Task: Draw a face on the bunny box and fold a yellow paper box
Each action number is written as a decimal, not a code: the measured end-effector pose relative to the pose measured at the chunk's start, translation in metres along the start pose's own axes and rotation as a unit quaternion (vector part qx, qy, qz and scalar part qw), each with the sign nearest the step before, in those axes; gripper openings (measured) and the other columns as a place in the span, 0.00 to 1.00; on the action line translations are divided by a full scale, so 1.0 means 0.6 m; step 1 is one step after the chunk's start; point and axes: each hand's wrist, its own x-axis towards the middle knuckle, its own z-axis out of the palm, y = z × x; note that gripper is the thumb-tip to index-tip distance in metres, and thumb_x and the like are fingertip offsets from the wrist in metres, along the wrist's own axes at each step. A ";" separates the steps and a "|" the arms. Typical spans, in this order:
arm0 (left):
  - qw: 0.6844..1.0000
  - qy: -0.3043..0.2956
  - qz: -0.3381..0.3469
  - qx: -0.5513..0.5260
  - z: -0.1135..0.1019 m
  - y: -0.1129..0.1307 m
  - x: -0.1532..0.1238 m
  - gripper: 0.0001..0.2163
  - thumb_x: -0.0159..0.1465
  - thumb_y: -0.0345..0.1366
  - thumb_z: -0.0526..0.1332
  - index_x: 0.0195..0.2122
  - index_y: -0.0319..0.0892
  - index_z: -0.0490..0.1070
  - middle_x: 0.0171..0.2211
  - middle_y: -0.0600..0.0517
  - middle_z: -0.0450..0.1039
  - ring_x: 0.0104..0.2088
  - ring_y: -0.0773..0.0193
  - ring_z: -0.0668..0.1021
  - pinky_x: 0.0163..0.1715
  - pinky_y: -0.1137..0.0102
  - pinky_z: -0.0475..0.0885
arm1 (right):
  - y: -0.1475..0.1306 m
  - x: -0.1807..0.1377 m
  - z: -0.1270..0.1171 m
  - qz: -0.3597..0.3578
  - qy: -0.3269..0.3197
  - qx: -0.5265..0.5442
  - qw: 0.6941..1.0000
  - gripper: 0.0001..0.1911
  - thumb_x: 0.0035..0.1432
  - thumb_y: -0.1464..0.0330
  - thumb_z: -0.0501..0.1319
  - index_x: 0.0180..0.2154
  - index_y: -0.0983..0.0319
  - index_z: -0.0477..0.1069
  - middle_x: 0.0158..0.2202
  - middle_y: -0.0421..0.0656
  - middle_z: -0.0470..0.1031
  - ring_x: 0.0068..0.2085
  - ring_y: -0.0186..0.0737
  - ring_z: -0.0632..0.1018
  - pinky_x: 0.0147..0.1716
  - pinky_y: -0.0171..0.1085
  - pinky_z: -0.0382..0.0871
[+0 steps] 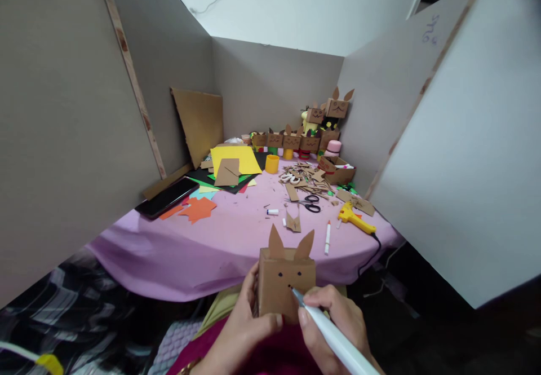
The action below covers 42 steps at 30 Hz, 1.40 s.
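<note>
My left hand (243, 330) is wrapped round a small brown cardboard box (283, 287) with two pointed ears on top and two black dot eyes on its front. It holds the box upright over my lap, just in front of the table edge. My right hand (333, 318) grips a white marker pen (333, 335) whose tip touches the box face just below the eyes, beside a small black mark.
A round table under a purple cloth (203, 251) carries a yellow glue gun (355, 219), scissors (311, 203), a red-tipped marker (327, 238), a black phone (167, 197), coloured paper sheets (232, 163), cardboard scraps and a row of finished eared boxes (296, 138). Grey boards wall the table.
</note>
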 end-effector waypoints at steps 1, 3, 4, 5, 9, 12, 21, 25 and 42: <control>1.000 -0.004 0.002 -0.001 0.000 0.001 0.000 0.39 0.46 0.40 0.68 0.57 0.43 0.51 0.57 0.42 0.61 0.57 0.45 0.62 0.52 0.56 0.60 | 0.000 -0.001 0.000 0.002 -0.002 0.001 1.000 0.03 0.51 0.72 0.56 0.31 0.60 0.64 0.23 0.39 0.74 0.21 0.32 0.73 0.24 0.31 0.68; 1.000 -0.007 0.002 0.001 0.001 0.002 0.000 0.39 0.46 0.40 0.68 0.57 0.43 0.51 0.56 0.42 0.62 0.56 0.45 0.63 0.51 0.57 0.61 | 0.000 -0.001 0.001 0.005 -0.006 0.003 1.000 0.03 0.51 0.72 0.56 0.31 0.60 0.64 0.23 0.38 0.74 0.21 0.32 0.73 0.24 0.31 0.68; 1.000 -0.004 0.002 0.004 0.001 0.002 0.000 0.39 0.46 0.39 0.68 0.57 0.44 0.51 0.56 0.42 0.62 0.56 0.45 0.64 0.51 0.57 0.61 | 0.001 -0.002 0.001 0.007 -0.007 0.003 1.000 0.03 0.51 0.72 0.56 0.31 0.60 0.64 0.23 0.38 0.74 0.21 0.32 0.73 0.24 0.30 0.68; 1.000 0.001 0.001 0.005 0.002 0.003 0.000 0.39 0.45 0.39 0.68 0.57 0.44 0.51 0.56 0.42 0.62 0.56 0.45 0.64 0.51 0.58 0.61 | 0.001 -0.002 0.001 0.008 -0.010 0.003 1.000 0.03 0.51 0.72 0.56 0.31 0.59 0.64 0.23 0.38 0.74 0.21 0.31 0.73 0.24 0.30 0.67; 1.000 0.005 0.000 0.003 0.001 0.003 0.001 0.40 0.45 0.38 0.68 0.57 0.43 0.50 0.57 0.41 0.60 0.57 0.44 0.63 0.51 0.57 0.61 | 0.003 -0.001 0.001 0.006 -0.020 0.009 1.000 0.04 0.51 0.73 0.56 0.31 0.60 0.63 0.22 0.37 0.73 0.19 0.30 0.71 0.22 0.30 0.66; 1.000 0.003 0.000 0.007 0.000 0.004 0.002 0.40 0.45 0.38 0.68 0.57 0.43 0.49 0.58 0.40 0.59 0.57 0.44 0.62 0.52 0.57 0.60 | 0.002 0.001 0.001 0.009 -0.021 0.008 1.000 0.03 0.51 0.73 0.55 0.31 0.59 0.63 0.22 0.37 0.73 0.19 0.30 0.71 0.22 0.29 0.65; 1.000 0.001 -0.002 0.010 -0.001 0.002 0.000 0.39 0.46 0.37 0.68 0.57 0.44 0.49 0.58 0.41 0.59 0.57 0.45 0.63 0.51 0.58 0.61 | 0.000 0.000 0.003 0.012 -0.013 -0.001 1.000 0.03 0.52 0.72 0.55 0.31 0.59 0.63 0.22 0.37 0.74 0.21 0.31 0.73 0.24 0.30 0.66; 1.000 -0.006 -0.001 0.007 -0.002 0.000 -0.001 0.39 0.46 0.37 0.68 0.57 0.44 0.49 0.58 0.41 0.59 0.56 0.46 0.63 0.50 0.59 0.61 | 0.000 -0.001 0.003 0.019 -0.011 0.000 1.000 0.02 0.52 0.72 0.55 0.30 0.59 0.63 0.22 0.37 0.73 0.20 0.31 0.72 0.23 0.30 0.66; 1.000 -0.001 -0.001 -0.019 -0.005 -0.007 0.002 0.39 0.45 0.37 0.68 0.57 0.44 0.50 0.59 0.42 0.58 0.58 0.45 0.60 0.53 0.57 0.58 | -0.003 -0.009 0.005 0.053 0.030 0.016 0.998 0.02 0.51 0.70 0.56 0.30 0.58 0.64 0.24 0.36 0.74 0.20 0.30 0.72 0.24 0.29 0.66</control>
